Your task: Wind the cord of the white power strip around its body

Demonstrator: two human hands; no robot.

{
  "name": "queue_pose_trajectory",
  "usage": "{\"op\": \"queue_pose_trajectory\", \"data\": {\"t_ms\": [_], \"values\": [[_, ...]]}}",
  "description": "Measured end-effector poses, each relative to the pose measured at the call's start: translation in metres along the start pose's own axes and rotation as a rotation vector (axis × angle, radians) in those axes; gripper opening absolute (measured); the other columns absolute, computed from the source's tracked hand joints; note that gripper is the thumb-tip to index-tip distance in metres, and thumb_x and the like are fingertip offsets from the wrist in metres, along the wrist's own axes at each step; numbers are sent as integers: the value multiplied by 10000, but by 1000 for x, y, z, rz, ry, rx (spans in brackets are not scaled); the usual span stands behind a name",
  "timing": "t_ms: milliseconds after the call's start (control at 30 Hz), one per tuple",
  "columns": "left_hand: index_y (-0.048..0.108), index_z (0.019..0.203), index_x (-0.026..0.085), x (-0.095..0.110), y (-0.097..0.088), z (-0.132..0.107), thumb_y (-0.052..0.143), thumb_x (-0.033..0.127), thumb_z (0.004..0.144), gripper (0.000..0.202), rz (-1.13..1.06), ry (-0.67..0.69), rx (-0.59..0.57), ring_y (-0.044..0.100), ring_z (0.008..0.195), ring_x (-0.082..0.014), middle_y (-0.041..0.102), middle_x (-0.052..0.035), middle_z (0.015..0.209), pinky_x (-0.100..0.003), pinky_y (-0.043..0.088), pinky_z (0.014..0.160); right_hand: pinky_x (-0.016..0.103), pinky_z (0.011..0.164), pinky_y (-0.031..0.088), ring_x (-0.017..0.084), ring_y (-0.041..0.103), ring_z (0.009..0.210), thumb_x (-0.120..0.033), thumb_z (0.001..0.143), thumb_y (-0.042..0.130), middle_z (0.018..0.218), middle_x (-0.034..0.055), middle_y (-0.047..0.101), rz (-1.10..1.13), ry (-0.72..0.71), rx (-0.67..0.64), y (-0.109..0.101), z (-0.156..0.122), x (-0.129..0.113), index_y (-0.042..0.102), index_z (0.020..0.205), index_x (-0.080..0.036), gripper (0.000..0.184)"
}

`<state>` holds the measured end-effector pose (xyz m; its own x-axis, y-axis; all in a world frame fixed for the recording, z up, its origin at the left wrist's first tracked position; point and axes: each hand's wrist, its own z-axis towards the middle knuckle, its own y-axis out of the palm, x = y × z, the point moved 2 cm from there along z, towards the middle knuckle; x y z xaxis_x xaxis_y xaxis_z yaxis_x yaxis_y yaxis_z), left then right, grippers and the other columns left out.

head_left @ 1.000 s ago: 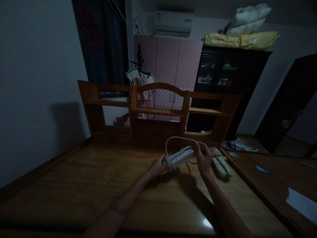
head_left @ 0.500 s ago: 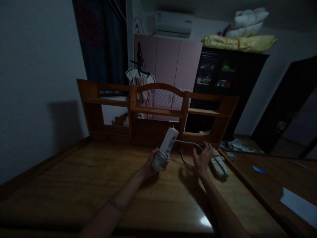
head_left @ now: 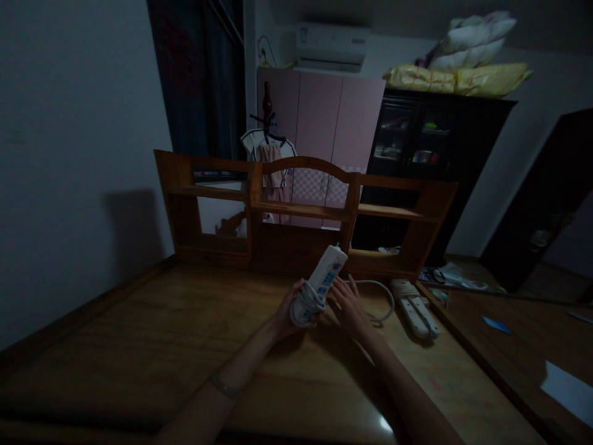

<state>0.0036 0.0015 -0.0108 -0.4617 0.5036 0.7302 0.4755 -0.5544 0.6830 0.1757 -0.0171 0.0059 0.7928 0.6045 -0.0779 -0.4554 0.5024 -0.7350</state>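
A white power strip (head_left: 327, 267) with blue sockets is held tilted above the desk by my left hand (head_left: 285, 315), whose fingers wrap its lower end. Grey cord (head_left: 309, 300) is wound round that lower part. My right hand (head_left: 349, 307) is close to the strip's right side, fingers stretched toward it; whether they touch it I cannot tell. A loose loop of the cord (head_left: 391, 300) runs out to the right behind this hand and lies over the desk. Farther right, a second power strip (head_left: 418, 314) rests on the desk with its cord wrapped around it.
A wooden shelf unit (head_left: 301, 211) stands along the back of the wooden desk (head_left: 152, 346). To the right, a lower brown surface (head_left: 491, 358) carries a blue card (head_left: 496, 325) and a white sheet (head_left: 567, 389). A wall (head_left: 83, 185) borders the desk on the left.
My right hand has moved left, from beside the second power strip to the held one. The cord loop now bulges farther right. My view has shifted slightly.
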Motion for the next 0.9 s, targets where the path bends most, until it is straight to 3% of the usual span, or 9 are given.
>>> {"op": "queue_pose_trajectory", "data": {"t_ms": [167,233,333,400,467,567,667,800,900], "values": [[626,1008,123,5,-12,6,467,659,781,604,-31,148,127,580,592,-159,662,-108,820,-265,448,504,562,1110,143,200,587,1059,-204,938,386,1094,41,649,78,-33,-24,8,-2,3,528,1143,-260,256],[627,981,139,8,-21,10,491,647,776,564,-4,262,212,583,594,-158,660,-96,814,-261,447,501,518,1067,264,171,633,835,-214,955,339,889,15,664,109,27,2,12,-4,4,532,1047,-250,217],[626,926,143,9,-36,16,484,648,779,545,203,400,401,549,529,-136,643,-72,743,-247,424,473,363,808,467,171,602,717,-269,964,339,795,24,622,161,185,112,10,-7,7,503,1004,-230,173],[624,841,135,7,-45,19,546,611,761,489,344,439,527,504,468,-114,610,-44,641,-228,390,448,298,659,456,175,583,691,-305,946,405,809,39,607,157,249,222,3,-10,10,501,1007,-217,144],[620,801,138,4,-49,21,665,515,711,389,425,456,586,488,457,-101,596,-22,602,-210,369,450,283,635,434,173,571,683,-313,926,453,824,45,596,117,248,333,-7,-13,14,517,998,-210,141],[637,835,156,-4,-48,23,802,345,591,350,497,481,586,551,570,-121,642,-27,699,-195,389,518,291,694,429,187,573,764,-306,925,445,871,60,595,77,253,476,-22,-16,20,544,996,-202,159],[665,904,168,-11,-41,21,835,264,529,422,619,478,497,597,737,-168,667,-40,814,-202,422,617,299,740,424,187,563,798,-338,923,448,896,57,602,108,375,595,-35,-16,24,559,1015,-194,205],[556,1221,206,-17,-33,17,793,290,611,659,735,387,289,608,901,-208,659,-46,940,-232,443,731,269,681,416,158,537,716,-424,888,499,801,20,587,251,578,738,-44,-15,32,583,979,-174,279],[415,1355,230,-14,-27,14,755,324,665,774,610,333,220,625,893,-208,650,-59,969,-245,457,733,249,600,401,148,521,650,-497,845,531,724,8,576,406,702,820,-41,-18,45,599,926,-153,360]]}}
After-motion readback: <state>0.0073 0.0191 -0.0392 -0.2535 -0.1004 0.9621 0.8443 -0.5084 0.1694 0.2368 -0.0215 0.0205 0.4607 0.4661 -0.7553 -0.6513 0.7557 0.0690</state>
